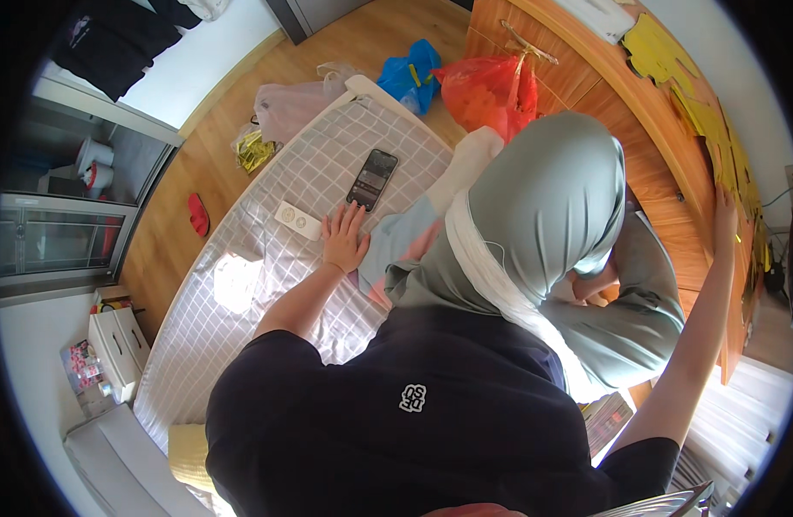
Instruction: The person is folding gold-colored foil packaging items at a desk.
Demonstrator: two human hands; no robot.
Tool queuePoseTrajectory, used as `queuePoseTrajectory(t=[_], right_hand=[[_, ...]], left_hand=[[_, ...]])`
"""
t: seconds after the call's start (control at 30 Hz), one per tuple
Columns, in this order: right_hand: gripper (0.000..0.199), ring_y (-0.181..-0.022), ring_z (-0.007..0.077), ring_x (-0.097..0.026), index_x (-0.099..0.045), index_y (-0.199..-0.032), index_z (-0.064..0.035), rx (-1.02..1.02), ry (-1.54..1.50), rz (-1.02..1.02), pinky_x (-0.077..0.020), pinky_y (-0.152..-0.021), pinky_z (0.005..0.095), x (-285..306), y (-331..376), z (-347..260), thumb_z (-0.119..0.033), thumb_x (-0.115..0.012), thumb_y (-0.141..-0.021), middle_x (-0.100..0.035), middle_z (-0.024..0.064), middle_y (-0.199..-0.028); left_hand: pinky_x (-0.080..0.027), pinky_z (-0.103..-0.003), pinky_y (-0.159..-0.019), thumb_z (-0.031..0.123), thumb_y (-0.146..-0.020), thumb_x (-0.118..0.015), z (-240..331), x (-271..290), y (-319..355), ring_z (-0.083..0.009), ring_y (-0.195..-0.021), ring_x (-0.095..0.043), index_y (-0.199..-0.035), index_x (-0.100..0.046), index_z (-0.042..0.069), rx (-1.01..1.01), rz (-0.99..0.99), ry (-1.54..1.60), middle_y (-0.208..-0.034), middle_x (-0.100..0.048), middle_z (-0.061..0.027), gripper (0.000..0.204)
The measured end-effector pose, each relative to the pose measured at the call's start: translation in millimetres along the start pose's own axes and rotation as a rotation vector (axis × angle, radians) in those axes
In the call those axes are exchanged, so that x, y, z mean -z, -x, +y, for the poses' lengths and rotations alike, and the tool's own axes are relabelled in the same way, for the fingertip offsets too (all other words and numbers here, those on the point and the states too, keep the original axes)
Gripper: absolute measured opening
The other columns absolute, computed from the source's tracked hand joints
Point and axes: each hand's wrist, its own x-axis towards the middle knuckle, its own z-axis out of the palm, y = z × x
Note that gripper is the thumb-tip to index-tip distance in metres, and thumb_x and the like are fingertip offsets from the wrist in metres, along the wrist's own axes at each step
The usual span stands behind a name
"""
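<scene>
Left hand (343,239) is flat on the checked mattress cover (241,327), fingers spread, palm pressed down and pinching nothing. The cover is soft quilted cloth, white with a thin grey grid. Just beyond my fingertips lies the phone (372,178), a dark glossy slab with its screen up, and just left of the hand sits a white plastic socket block (297,221), near but apart from my fingers.

Right hand (724,211) is far out to the right with the arm at full stretch, resting against the edge of the wooden board (655,112). It's out at the rim of my view, so I can't tell whether the fingers curl over the edge or only lean on it. The wood is smooth, warm-toned and varnished, with yellow paper cut-outs (672,60) stuck along it.

Between my arms a big grey-green fabric bundle (543,198) bulges up, matte and smooth with a white ribbed band across it.

By my reckoning this is a bracing step, with one hand on the bed and one on the wood. Any next move calls for shifting weight off a palm first, and the left is the nearer one to the phone

On the far floor are a crinkly red plastic bag (487,90) and a blue bag (411,76)
</scene>
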Motion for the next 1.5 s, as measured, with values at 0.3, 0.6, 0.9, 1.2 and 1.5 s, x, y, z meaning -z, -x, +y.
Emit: queuePoseTrajectory(t=[0.3, 0.6, 0.9, 1.2, 1.5], right_hand=[[0.049, -0.136, 0.0296, -0.052, -0.043, -0.156, -0.0220, -0.069, 0.534, -0.156, -0.0429, -0.110, 0.0414, 10, 4, -4, -0.013, -0.040, -0.108, -0.052, 0.0080, -0.151], [0.054, -0.148, 0.0239, -0.039, -0.035, -0.160, -0.0342, 0.132, 0.898, -0.192, -0.0272, -0.121, 0.0444, 7, 12, -2, -0.027, -0.037, -0.107, -0.035, -0.0006, -0.165], [0.071, -0.150, 0.0348, -0.035, -0.031, -0.162, -0.0280, 0.174, 0.789, -0.170, -0.0292, -0.120, 0.0521, 7, 21, 6, -0.009, -0.055, -0.098, -0.034, 0.0111, -0.165], [0.049, -0.136, 0.0363, -0.052, -0.057, -0.146, -0.0241, -0.023, 0.458, 0.024, -0.0416, -0.112, 0.0501, 8, 16, 0, -0.048, -0.050, -0.104, -0.060, 0.0164, -0.144], [0.048, -0.124, 0.0395, -0.060, -0.066, -0.133, -0.0085, -0.115, 0.205, 0.075, -0.0470, -0.103, 0.0471, 20, 25, -22, -0.044, -0.054, -0.102, -0.065, 0.0219, -0.131]], left_hand=[[-0.011, -0.059, -0.121, 0.039, -0.096, -0.054, -3, -3, -1, -0.0318, -0.153, -0.028, -0.160, -0.036, 0.017, -0.053, 0.019, -0.032, -0.166, -0.034, -0.0079, 0.069], [-0.018, -0.057, -0.121, 0.036, -0.094, -0.056, 2, 0, -2, -0.0287, -0.150, -0.034, -0.155, -0.042, 0.017, -0.046, 0.077, 0.026, -0.163, -0.039, -0.0061, 0.065], [-0.019, -0.054, -0.122, 0.034, -0.093, -0.058, 1, 4, -5, -0.0299, -0.149, -0.036, -0.152, -0.044, 0.014, -0.038, 0.090, 0.071, -0.160, -0.042, -0.0095, 0.065], [-0.020, -0.055, -0.121, 0.036, -0.093, -0.058, -1, -1, -2, -0.0286, -0.149, -0.036, -0.153, -0.043, 0.015, -0.029, 0.100, 0.066, -0.160, -0.041, -0.0087, 0.066], [-0.021, -0.056, -0.121, 0.037, -0.092, -0.059, -1, -1, -3, -0.0292, -0.149, -0.035, -0.152, -0.044, 0.015, -0.022, 0.086, 0.086, -0.159, -0.042, -0.0089, 0.065]])
